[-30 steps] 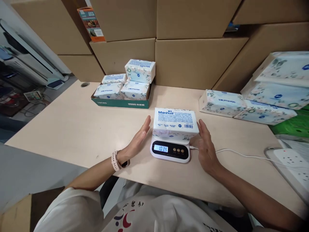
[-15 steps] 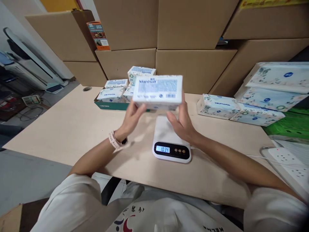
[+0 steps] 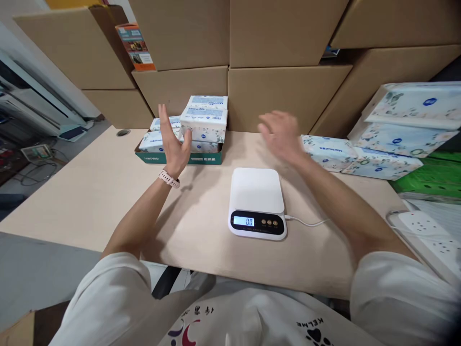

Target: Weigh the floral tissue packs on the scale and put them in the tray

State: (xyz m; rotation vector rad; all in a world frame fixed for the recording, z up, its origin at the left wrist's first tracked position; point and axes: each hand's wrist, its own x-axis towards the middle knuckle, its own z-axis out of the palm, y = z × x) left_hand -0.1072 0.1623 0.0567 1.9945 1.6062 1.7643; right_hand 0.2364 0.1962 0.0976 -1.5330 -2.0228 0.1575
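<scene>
A floral tissue pack (image 3: 205, 126) lies on top of other packs in the green box (image 3: 158, 158). At its left side is my left hand (image 3: 175, 146), fingers stretched and thumb apart, holding nothing; whether the thumb touches the pack I cannot tell. My right hand (image 3: 279, 132), slightly blurred, hovers over the far part of the table with nothing in its grasp, left of the row of tissue packs (image 3: 326, 153). Between my forearms sits a white kitchen scale (image 3: 257, 192) with a bare plate, its display reading 0.0.
Large cardboard boxes (image 3: 288, 96) form a wall behind the table (image 3: 82, 192). More tissue packs (image 3: 406, 142) are piled at the right, near a green package (image 3: 428, 175). A power strip (image 3: 428, 230) lies at the right edge, and a white cable (image 3: 306, 223) runs from the scale.
The tissue pack held in both hands has moved left and back onto the packs in the green box. Both hands have let go, the right moving right. The display went from 103.4 to 0.0.
</scene>
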